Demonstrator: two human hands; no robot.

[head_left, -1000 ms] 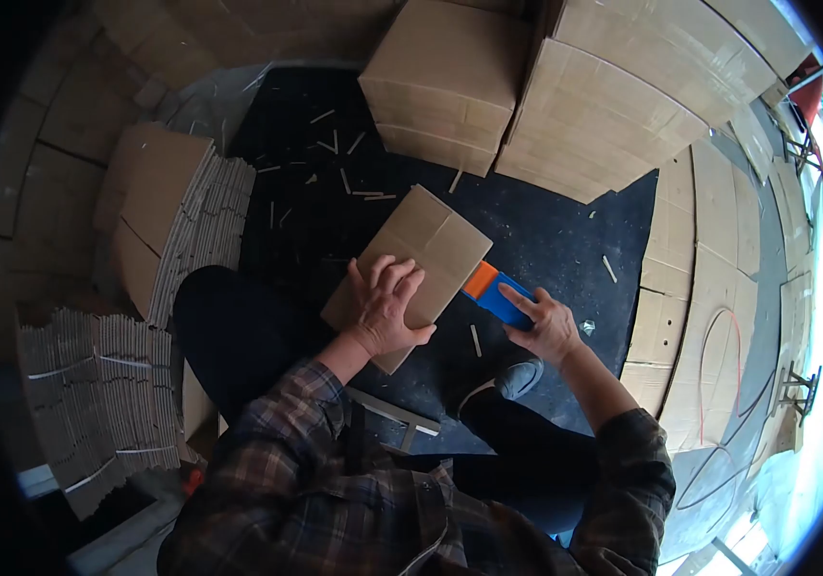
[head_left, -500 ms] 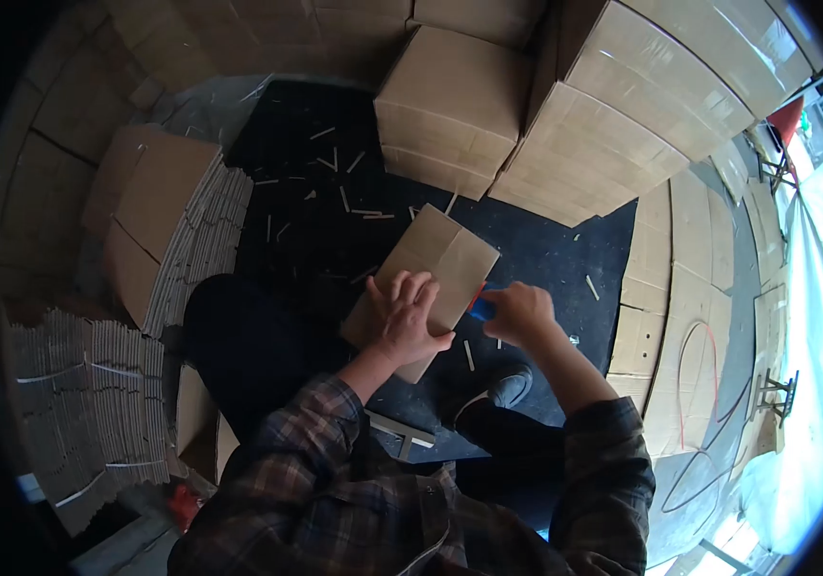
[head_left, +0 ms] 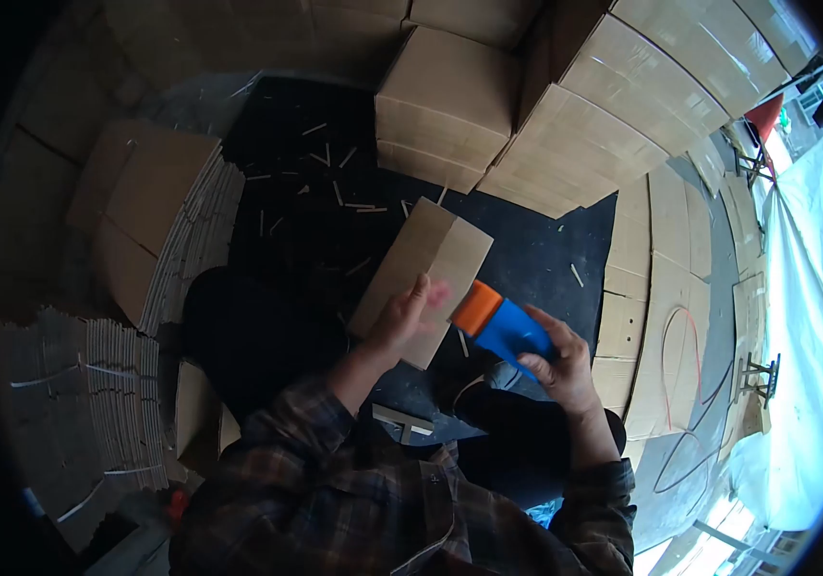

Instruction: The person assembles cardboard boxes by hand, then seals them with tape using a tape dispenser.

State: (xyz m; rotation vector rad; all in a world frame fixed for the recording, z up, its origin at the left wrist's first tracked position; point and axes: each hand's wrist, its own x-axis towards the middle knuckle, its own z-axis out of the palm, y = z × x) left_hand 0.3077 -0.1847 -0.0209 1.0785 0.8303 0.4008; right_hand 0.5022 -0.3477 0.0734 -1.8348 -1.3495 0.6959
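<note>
A closed cardboard box (head_left: 410,248) stands in front of me, a tape strip running across its top. My left hand (head_left: 402,317) hovers at the box's near right part, thumb raised and fingers smeared by motion. Gripped in my right hand (head_left: 565,363) is a tape dispenser (head_left: 512,336) with a blue body and an orange front end. It is held to the right of the box, with the orange end pointing toward my left hand.
Large cardboard boxes (head_left: 445,96) are stacked at the back. Flattened cartons (head_left: 167,206) lean in a pile at left, near tied bundles (head_left: 109,403). Cardboard scraps (head_left: 339,192) litter the dark mat (head_left: 291,125). A hose (head_left: 695,346) lies at right.
My right hand has drawn the tape dispenser away from the box's right side and turned it into full view. My left hand has lifted from lying flat on the box.
</note>
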